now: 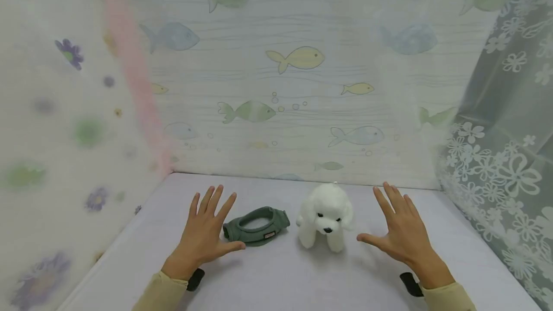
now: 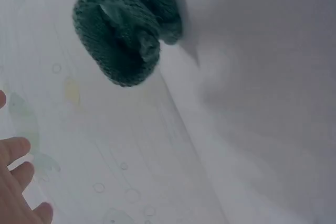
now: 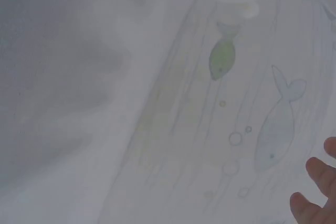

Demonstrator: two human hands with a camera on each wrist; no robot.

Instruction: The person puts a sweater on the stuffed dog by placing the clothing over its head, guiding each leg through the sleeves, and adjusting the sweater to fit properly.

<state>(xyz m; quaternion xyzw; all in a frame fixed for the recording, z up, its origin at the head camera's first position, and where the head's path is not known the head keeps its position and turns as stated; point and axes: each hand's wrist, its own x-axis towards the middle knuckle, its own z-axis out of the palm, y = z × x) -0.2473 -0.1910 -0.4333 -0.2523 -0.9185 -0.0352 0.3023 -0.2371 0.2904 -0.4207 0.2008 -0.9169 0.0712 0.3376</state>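
Outspread and empty: left hand (image 1: 204,234), right hand (image 1: 402,232), flanking plush dog (image 1: 327,212). Probably light, squashy; grip round middle. Left of dog, likely-stretchy garment (image 1: 254,236); pinch edge.

A white table (image 1: 276,282) is carrying a green garment (image 1: 256,235) and a toy dog (image 1: 327,215). The garment is lying flat, showing a dark label; the dog is standing just to its right, facing the near side.

Curtained-off space, fish-print backdrop (image 1: 302,90), flowered side curtains (image 1: 56,133), white tabletop (image 1: 289,282)
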